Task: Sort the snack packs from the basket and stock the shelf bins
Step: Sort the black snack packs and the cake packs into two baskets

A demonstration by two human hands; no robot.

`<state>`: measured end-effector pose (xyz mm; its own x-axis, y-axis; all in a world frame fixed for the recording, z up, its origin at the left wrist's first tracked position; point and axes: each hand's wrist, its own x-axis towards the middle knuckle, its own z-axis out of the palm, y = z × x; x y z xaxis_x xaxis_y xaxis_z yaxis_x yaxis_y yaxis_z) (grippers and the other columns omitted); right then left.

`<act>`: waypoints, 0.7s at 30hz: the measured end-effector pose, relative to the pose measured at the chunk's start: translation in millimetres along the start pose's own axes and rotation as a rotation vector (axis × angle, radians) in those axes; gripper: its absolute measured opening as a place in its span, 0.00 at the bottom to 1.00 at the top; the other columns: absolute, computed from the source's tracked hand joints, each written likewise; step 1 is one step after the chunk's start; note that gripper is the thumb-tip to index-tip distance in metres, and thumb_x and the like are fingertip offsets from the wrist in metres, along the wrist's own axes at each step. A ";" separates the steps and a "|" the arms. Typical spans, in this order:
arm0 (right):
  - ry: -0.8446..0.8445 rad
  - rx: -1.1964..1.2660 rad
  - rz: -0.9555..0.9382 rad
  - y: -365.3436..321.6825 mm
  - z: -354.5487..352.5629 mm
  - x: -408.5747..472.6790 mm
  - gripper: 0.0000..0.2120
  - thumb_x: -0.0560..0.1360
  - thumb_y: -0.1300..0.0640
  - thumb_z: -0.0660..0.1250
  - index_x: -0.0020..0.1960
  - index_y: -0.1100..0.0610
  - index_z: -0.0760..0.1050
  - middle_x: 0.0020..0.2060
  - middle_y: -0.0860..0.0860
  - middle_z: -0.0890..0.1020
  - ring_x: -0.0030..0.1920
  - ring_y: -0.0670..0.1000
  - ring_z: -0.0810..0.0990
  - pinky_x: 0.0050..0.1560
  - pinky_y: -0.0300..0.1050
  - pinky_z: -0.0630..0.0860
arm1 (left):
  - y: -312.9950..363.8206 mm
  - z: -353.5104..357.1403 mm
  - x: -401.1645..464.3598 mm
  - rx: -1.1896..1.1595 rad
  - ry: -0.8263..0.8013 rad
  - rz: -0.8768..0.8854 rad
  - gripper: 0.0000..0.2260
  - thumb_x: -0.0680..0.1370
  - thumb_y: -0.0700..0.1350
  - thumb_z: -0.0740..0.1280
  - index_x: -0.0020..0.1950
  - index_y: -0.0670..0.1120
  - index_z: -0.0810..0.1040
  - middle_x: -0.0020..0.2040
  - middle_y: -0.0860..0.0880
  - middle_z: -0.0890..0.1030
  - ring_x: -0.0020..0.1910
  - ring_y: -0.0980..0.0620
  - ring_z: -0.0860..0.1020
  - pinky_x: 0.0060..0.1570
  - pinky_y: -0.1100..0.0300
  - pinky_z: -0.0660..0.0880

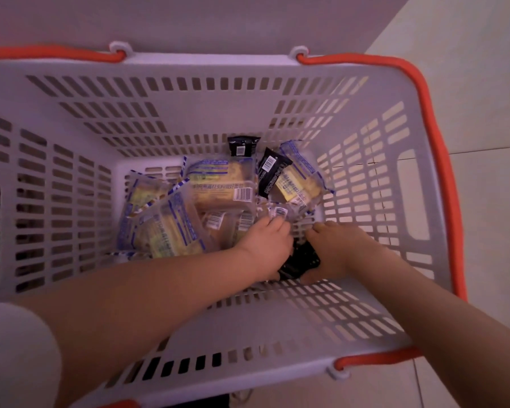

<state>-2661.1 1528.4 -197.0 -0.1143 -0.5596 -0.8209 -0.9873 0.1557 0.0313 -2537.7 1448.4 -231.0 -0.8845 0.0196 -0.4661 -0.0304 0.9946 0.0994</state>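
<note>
Down in the basket (206, 119), both hands (270, 245) (336, 248) around a black pack (302, 262)

The basket (248, 113) is pale grey, slotted, with orange handles (442, 160). Between the two hands lies a black pack (302, 260); beyond their fingertips, clear packs (218, 184) with blue-striped edges and yellow contents, plus black packs (242, 147) bearing white barcodes.

Matt plastic basket (189, 119); seemingly glossy packs (218, 184)
</note>
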 end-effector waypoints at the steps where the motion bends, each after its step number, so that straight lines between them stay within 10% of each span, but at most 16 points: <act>1: -0.010 -0.037 -0.015 -1.1 2.3 -0.2 0.40 0.65 0.34 0.69 0.67 0.56 0.63 0.64 0.53 0.71 0.64 0.54 0.70 0.58 0.50 0.70 | -0.8 1.7 -3.7 -0.001 0.003 -0.008 0.26 0.75 0.52 0.64 0.67 0.38 0.64 0.63 0.41 0.66 0.64 0.42 0.63 0.62 0.51 0.60; 13: 0.229 -0.477 -0.197 -14.9 18.5 10.3 0.29 0.78 0.55 0.55 0.75 0.60 0.49 0.72 0.58 0.61 0.71 0.59 0.61 0.73 0.60 0.47 | -43.4 -14.1 -61.8 -0.281 0.044 -0.069 0.20 0.78 0.54 0.60 0.67 0.47 0.64 0.58 0.46 0.76 0.55 0.44 0.76 0.47 0.51 0.74; 21: 0.070 -0.306 0.001 -26.8 8.1 13.3 0.26 0.77 0.58 0.60 0.72 0.58 0.57 0.65 0.58 0.71 0.62 0.58 0.73 0.53 0.50 0.73 | -63.2 -9.4 -85.3 -1.034 0.137 -0.468 0.22 0.75 0.54 0.67 0.64 0.46 0.70 0.54 0.50 0.79 0.49 0.53 0.77 0.44 0.62 0.71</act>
<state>-2635.3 1523.4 -213.3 -0.1124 -0.6155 -0.7801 -0.9732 -0.0903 0.2114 -2464.7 1382.8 -189.2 -0.7271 -0.4053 -0.5542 -0.6826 0.3396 0.6471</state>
